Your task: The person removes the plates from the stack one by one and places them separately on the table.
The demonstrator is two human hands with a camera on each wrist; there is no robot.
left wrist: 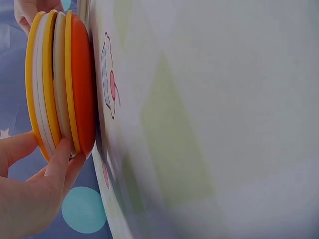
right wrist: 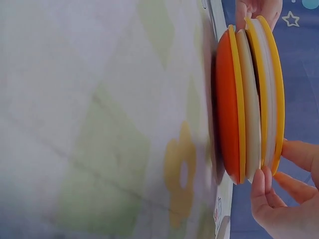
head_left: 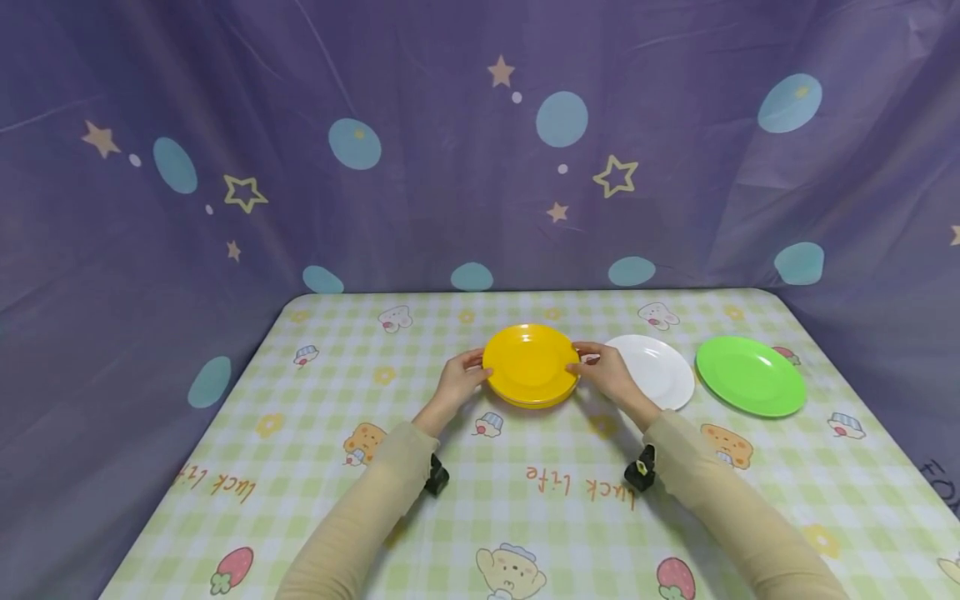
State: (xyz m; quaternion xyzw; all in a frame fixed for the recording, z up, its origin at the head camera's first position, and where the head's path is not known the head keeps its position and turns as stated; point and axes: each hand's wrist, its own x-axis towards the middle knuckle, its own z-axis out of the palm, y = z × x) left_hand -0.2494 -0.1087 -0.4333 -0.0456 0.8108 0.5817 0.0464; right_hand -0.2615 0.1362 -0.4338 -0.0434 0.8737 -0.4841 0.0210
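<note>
A stack of yellow and white plates (head_left: 530, 362) is between my two hands, a yellow one on top. Seen edge-on in the left wrist view, yellow and white rims alternate, and the lowest plate (left wrist: 83, 84) shows an orange-yellow underside close over the tablecloth. My left hand (head_left: 459, 383) grips the stack's left side, thumb at the top rim and fingers against the lower rims. On the opposite side my right hand (head_left: 611, 375) pinches the rims, thumb on top; its fingertips (right wrist: 259, 181) press the edges of the upper plates.
Just right of the stack lies a white plate (head_left: 660, 379), partly behind my right hand. Farther right is a green plate (head_left: 750, 377) near the table's right edge. A checked tablecloth (head_left: 315, 533) covers the table, and a purple curtain (head_left: 450, 225) hangs behind it.
</note>
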